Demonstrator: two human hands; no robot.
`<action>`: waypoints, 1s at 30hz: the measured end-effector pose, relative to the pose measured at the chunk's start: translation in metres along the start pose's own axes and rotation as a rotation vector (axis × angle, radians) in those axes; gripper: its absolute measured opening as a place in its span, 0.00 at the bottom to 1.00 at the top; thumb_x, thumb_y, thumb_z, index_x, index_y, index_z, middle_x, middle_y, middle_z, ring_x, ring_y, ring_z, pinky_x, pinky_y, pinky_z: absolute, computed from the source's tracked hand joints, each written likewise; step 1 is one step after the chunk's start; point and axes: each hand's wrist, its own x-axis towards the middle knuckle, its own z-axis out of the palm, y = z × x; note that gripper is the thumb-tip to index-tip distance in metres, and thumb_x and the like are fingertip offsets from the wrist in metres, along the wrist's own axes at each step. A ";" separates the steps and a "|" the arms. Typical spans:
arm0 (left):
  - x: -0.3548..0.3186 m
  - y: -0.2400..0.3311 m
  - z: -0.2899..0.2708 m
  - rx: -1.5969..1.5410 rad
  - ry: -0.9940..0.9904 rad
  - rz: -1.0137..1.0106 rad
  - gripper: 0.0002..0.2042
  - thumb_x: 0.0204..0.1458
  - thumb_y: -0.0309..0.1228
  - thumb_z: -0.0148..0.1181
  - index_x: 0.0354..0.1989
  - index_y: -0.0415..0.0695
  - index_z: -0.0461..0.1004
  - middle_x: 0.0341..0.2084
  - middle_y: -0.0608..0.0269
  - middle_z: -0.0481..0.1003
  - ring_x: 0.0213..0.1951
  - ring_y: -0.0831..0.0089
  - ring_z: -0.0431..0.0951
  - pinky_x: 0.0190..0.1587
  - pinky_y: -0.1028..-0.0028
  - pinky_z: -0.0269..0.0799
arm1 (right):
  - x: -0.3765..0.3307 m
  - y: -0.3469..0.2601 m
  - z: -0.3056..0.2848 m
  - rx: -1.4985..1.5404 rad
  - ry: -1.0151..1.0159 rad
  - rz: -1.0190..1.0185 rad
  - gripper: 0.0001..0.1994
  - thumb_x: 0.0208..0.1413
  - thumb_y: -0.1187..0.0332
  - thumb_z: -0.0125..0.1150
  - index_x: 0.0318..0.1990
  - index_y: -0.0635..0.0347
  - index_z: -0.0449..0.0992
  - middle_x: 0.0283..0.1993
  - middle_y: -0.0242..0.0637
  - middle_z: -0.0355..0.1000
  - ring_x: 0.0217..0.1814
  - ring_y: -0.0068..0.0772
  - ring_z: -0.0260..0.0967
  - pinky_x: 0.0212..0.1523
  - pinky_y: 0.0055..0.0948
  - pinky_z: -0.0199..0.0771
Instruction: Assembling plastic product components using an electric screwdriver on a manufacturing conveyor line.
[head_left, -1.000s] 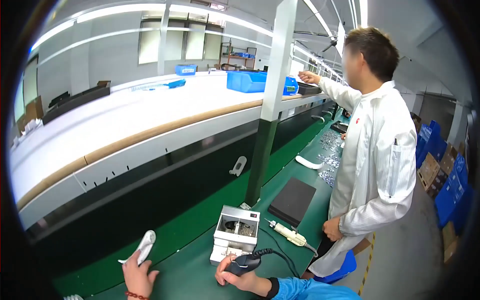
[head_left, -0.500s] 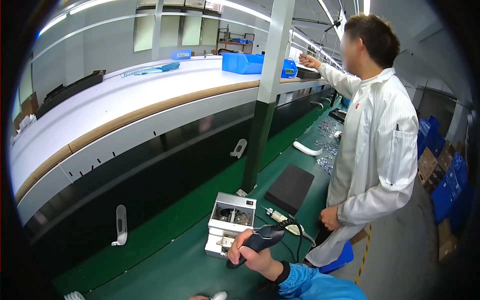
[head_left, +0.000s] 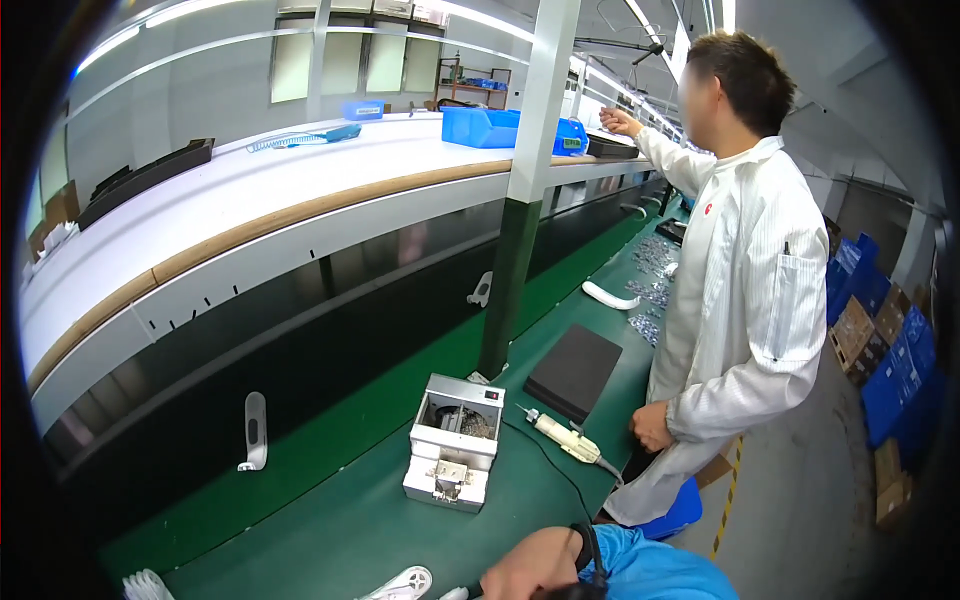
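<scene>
My right hand (head_left: 527,572) sits at the lower edge, fingers curled around a black corded tool that is mostly cut off by the frame. Its black cable (head_left: 590,545) crosses my wrist above the blue sleeve (head_left: 655,572). My left hand is out of view. A white plastic part (head_left: 405,583) lies on the green bench just left of my right hand. A white open-topped feeder box (head_left: 455,440) stands on the bench beyond the hand. Another white handle-shaped part (head_left: 255,430) leans upright on the black conveyor belt (head_left: 330,350) to the left.
A white pen-shaped corded tool (head_left: 565,440) and a black mat (head_left: 575,370) lie right of the box. A person in a white coat (head_left: 745,300) stands at the right, one arm raised to the shelf. Blue bins (head_left: 480,126) sit on the white upper shelf.
My left hand let go of the white handle-shaped part, which now stands on the belt, and dropped out of view. My right hand with the black tool sank to the lower edge.
</scene>
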 end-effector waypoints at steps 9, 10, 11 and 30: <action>-0.013 0.051 0.013 0.088 -0.459 0.180 0.13 0.57 0.40 0.57 0.36 0.41 0.78 0.38 0.53 0.78 0.38 0.54 0.78 0.43 0.60 0.71 | 0.021 0.003 0.020 -0.013 -0.531 -0.355 0.17 0.63 0.59 0.56 0.30 0.67 0.71 0.53 0.49 0.74 0.34 0.46 0.74 0.30 0.42 0.73; -0.025 0.054 0.019 0.055 -0.422 0.147 0.13 0.57 0.40 0.57 0.36 0.41 0.78 0.38 0.53 0.78 0.38 0.54 0.78 0.43 0.60 0.71 | 0.023 -0.013 0.027 -0.023 -0.438 -0.405 0.16 0.63 0.61 0.55 0.28 0.66 0.70 0.50 0.49 0.74 0.31 0.44 0.72 0.27 0.40 0.70; -0.040 0.056 0.024 0.068 -0.380 0.167 0.13 0.57 0.39 0.57 0.37 0.41 0.78 0.39 0.54 0.78 0.39 0.55 0.77 0.44 0.60 0.70 | 0.020 -0.029 0.035 -0.028 -0.350 -0.453 0.16 0.63 0.63 0.55 0.26 0.64 0.68 0.47 0.48 0.75 0.29 0.42 0.70 0.25 0.37 0.68; -0.003 -0.060 -0.033 1.171 0.157 -0.351 0.13 0.44 0.37 0.67 0.36 0.45 0.78 0.38 0.66 0.78 0.37 0.67 0.77 0.41 0.67 0.69 | -0.011 0.042 -0.056 -0.211 1.147 -0.470 0.15 0.55 0.64 0.66 0.39 0.59 0.65 0.29 0.41 0.70 0.29 0.31 0.69 0.32 0.33 0.71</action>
